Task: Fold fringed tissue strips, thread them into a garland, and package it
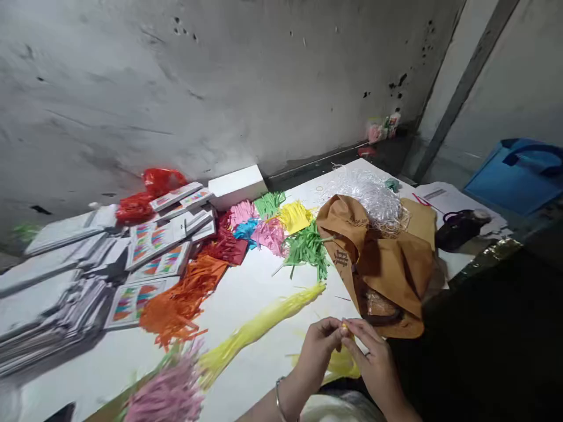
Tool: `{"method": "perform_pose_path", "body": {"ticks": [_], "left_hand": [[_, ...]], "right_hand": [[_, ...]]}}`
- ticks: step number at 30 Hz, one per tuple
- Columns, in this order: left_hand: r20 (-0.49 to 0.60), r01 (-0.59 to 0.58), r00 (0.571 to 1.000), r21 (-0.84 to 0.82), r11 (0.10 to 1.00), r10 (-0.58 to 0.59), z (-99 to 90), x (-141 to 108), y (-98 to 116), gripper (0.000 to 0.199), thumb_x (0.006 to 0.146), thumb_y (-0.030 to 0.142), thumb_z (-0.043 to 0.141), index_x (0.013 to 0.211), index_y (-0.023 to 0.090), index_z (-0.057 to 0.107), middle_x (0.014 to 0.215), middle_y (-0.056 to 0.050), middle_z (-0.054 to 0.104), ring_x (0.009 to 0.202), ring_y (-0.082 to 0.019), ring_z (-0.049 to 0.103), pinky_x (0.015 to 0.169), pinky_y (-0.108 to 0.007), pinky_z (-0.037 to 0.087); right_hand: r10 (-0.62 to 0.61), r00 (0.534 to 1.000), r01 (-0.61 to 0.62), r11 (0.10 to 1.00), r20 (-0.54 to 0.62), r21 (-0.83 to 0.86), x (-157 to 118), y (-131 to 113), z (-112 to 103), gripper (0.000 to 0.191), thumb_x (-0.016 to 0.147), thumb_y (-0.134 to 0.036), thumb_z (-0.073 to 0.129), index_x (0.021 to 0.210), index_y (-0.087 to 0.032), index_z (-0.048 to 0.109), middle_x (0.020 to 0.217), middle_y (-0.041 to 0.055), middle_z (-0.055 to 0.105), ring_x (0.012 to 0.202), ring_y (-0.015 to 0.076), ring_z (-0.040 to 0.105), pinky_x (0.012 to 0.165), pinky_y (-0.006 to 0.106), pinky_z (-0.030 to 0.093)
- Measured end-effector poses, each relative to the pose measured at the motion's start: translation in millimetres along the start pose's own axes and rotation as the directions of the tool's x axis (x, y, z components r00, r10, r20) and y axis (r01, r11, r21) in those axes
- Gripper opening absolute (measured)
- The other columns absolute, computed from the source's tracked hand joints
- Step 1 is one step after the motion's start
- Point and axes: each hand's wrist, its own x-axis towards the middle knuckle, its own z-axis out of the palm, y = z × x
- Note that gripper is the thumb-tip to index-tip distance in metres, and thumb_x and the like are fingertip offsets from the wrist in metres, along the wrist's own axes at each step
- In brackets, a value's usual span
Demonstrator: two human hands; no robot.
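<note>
My left hand and my right hand meet above the table's near edge, fingertips pinched together. Between them is a small twisted top of yellow fringed paper, whose loose part hangs below and behind my hands. To the left, a long yellow paper tassel lies stretched out on the white tabletop. At the near left edge lies a heap of pink fringed paper, with some green beside it.
Orange, green and yellow fringed papers lie farther back. Flat printed packs are piled left. A brown cloth bag sits right, in front of white string. A blue bag stands far right.
</note>
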Motion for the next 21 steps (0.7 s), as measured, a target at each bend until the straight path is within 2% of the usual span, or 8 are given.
{"method": "perform_pose_path", "body": {"ticks": [3,5,8,11,14,16,18,21], "left_hand": [[-0.005,-0.042,0.999,0.181,0.983,0.044,1.1,5,-4,0.035,0.077,0.049,0.071,0.076,0.013,0.068,0.066,-0.002,0.063,0.061,-0.014,0.054,0.06,-0.024,0.043],[0.008,-0.078,0.997,0.312,0.947,0.08,2.7,8,-6,0.032,0.079,0.046,0.069,0.08,0.014,0.068,0.068,-0.004,0.064,0.063,-0.015,0.056,0.06,-0.024,0.043],[0.075,-0.145,0.989,0.513,0.846,0.124,6.4,14,-6,0.029,0.085,0.042,0.062,0.076,0.015,0.066,0.067,-0.004,0.063,0.062,-0.015,0.055,0.058,-0.024,0.042],[0.157,-0.231,0.973,0.652,0.723,0.169,12.6,26,-3,0.026,0.091,0.035,0.055,0.077,0.016,0.065,0.072,-0.005,0.065,0.066,-0.016,0.057,0.061,-0.024,0.043],[0.237,-0.313,0.949,0.785,0.534,0.208,23.9,51,-4,0.024,0.096,0.025,0.044,0.087,0.016,0.064,0.083,-0.007,0.067,0.077,-0.017,0.061,0.07,-0.025,0.048],[0.325,-0.371,0.928,0.861,0.349,0.184,33.4,76,-9,0.024,0.096,0.014,0.039,0.097,0.017,0.063,0.099,-0.008,0.066,0.09,-0.016,0.061,0.081,-0.025,0.048],[0.382,-0.394,0.919,0.892,0.222,0.097,40.8,105,-17,0.024,0.091,0.007,0.044,0.101,0.018,0.063,0.106,-0.008,0.066,0.098,-0.017,0.061,0.088,-0.026,0.047],[0.326,-0.325,0.945,0.939,0.112,0.014,39.3,143,-27,0.024,0.083,0.005,0.055,0.104,0.015,0.063,0.106,-0.012,0.065,0.103,-0.024,0.06,0.091,-0.034,0.047]], "right_hand": [[-0.02,1.0,0.02,1.0,0.004,-0.004,-5,12,-6,0.028,0.097,-0.033,0.048,0.11,-0.025,0.072,0.093,0.0066,0.069,0.084,0.0174,0.067,0.074,0.023,0.054],[0.007,1.0,-0.007,1.0,-0.004,-0.013,-8,19,-10,0.03,0.096,-0.036,0.049,0.112,-0.023,0.071,0.091,0.0071,0.07,0.083,0.0186,0.067,0.075,0.026,0.054],[0.161,0.987,-0.161,0.987,0.023,-0.006,-12,30,-17,0.037,0.092,-0.044,0.054,0.118,-0.02,0.066,0.09,0.0064,0.07,0.082,0.0198,0.066,0.076,0.028,0.053],[0.278,0.948,-0.284,0.959,0.153,0.018,-10,44,-27,0.037,0.095,-0.047,0.046,0.09,-0.019,0.069,0.068,0.0007,0.063,0.062,0.0163,0.061,0.059,0.025,0.049],[0.277,0.95,-0.279,0.96,0.145,-0.006,6,67,-37,0.042,0.093,-0.046,0.044,0.067,-0.019,0.062,0.059,0.0006,0.057,0.058,0.0172,0.057,0.057,0.027,0.046],[0.269,0.959,-0.268,0.963,0.095,-0.026,26,86,-41,0.034,0.087,-0.044,0.051,0.069,-0.019,0.065,0.073,0.0059,0.064,0.072,0.022,0.061,0.069,0.033,0.049],[0.265,0.963,-0.263,0.964,0.055,-0.034,51,105,-44,0.027,0.082,-0.043,0.058,0.073,-0.019,0.068,0.088,0.0106,0.068,0.087,0.026,0.063,0.082,0.038,0.048],[0.277,0.961,-0.277,0.961,0.024,-0.02,87,131,-57,0.028,0.079,-0.046,0.063,0.072,-0.019,0.069,0.08,0.0081,0.069,0.081,0.0234,0.065,0.082,0.039,0.049]]}}
